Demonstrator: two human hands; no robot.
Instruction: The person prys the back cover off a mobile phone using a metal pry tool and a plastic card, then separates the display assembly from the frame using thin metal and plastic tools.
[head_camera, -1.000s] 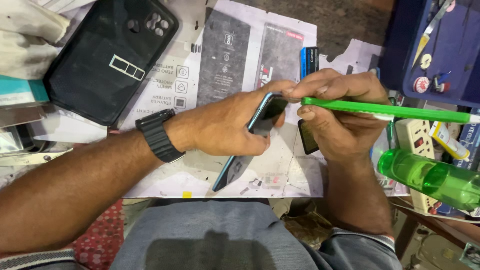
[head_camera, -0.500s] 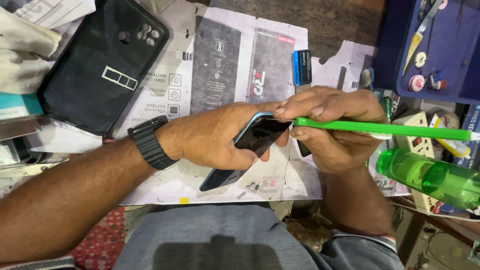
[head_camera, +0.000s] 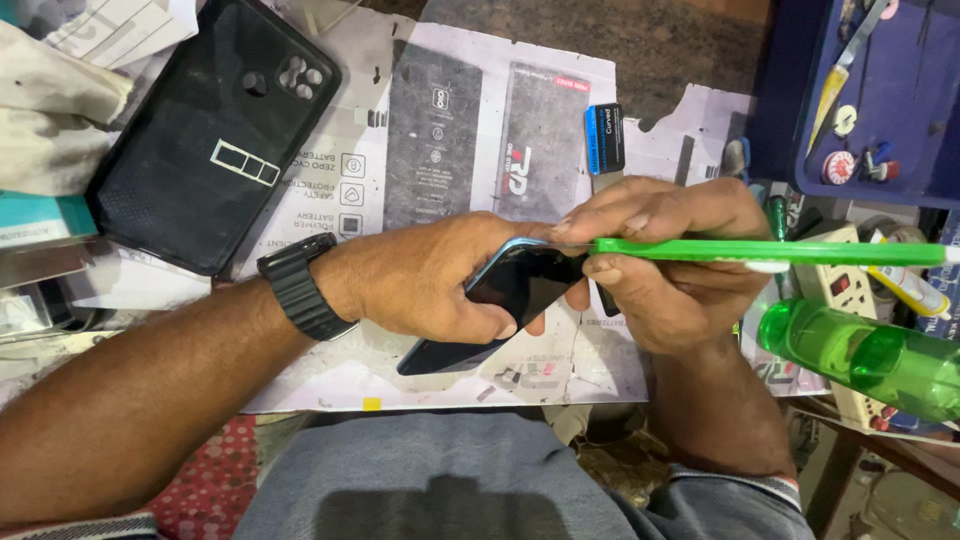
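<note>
Left hand (head_camera: 425, 280) clamped round one dark phone (head_camera: 520, 285), centre frame. Right hand (head_camera: 665, 265) pinches one green stick (head_camera: 770, 251) against its edge. Two grey printed packets (head_camera: 435, 135) at 12 o'clock; black case (head_camera: 215, 135) at 10; green bottle (head_camera: 865, 360) at 4.

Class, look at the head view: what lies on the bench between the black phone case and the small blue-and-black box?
Between the black phone case and the blue-and-black box lie two flattened grey packaging cards on white printed sheets.
</note>
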